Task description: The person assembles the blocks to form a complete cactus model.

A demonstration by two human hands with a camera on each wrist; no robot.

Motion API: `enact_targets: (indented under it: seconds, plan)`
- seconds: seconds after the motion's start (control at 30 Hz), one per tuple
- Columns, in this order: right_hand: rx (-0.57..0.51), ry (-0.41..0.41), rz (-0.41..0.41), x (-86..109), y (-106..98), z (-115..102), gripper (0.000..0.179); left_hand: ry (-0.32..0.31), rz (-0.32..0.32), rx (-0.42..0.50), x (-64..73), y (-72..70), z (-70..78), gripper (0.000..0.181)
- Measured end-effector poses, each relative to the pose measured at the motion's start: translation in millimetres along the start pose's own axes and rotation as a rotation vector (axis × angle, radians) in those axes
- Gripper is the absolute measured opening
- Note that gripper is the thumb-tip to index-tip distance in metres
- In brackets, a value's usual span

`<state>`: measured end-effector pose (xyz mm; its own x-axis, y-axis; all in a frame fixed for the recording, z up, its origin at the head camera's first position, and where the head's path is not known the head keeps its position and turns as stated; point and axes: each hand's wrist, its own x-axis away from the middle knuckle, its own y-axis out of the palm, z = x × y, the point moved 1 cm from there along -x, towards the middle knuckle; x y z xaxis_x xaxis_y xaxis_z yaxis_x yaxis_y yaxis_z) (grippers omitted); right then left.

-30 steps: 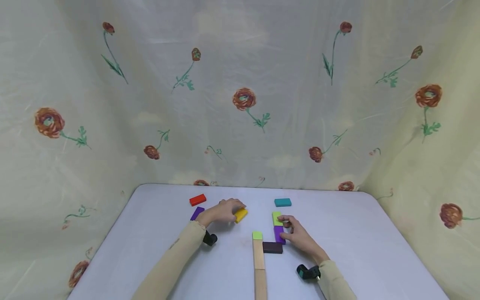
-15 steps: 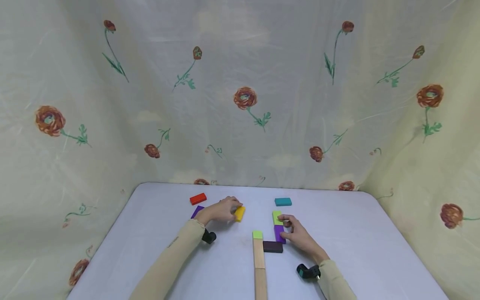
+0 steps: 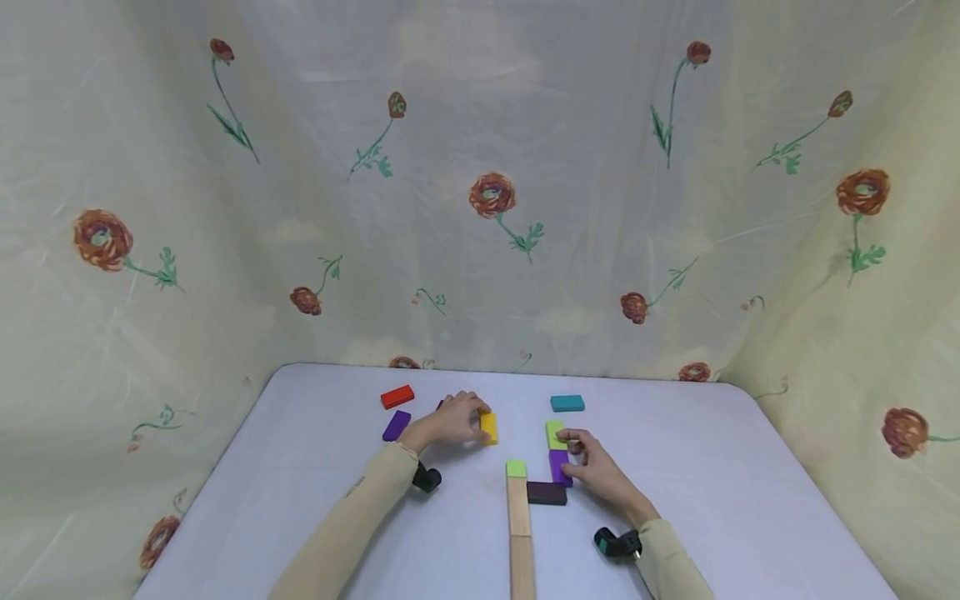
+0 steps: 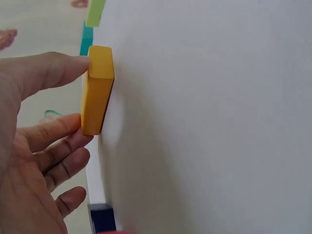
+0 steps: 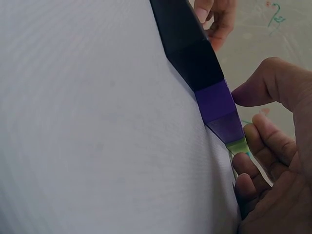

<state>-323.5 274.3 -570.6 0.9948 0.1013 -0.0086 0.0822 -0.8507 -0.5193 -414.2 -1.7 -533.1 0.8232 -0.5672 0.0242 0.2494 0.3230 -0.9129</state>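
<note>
My left hand pinches a yellow wooden block between thumb and fingertips. In the left wrist view the yellow block is low over or on the white table; which one I cannot tell. My right hand lies at the right side of a purple block and a lime green block set end to end. Its thumb touches the purple block and a finger reaches the green one. A black-brown block joins the purple block's near end to a row of pale wood blocks.
A small lime green block caps the pale row. Beyond lie a teal block, a red block and another purple block. A dark block is partly hidden behind the left hand. A floral curtain surrounds the table.
My left hand has turned the yellow block from slanted to nearly straight, pointing away from me, and shifted it slightly right. The right hand has stayed in place.
</note>
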Motion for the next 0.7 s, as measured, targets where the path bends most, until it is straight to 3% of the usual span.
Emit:
enact_targets:
  seconds: [0.7]
  plan:
    - [0.006,-0.005,0.007,-0.1,0.7,0.5,0.049,0.065,-0.004,0.021,-7.9,18.9,23.2,0.050]
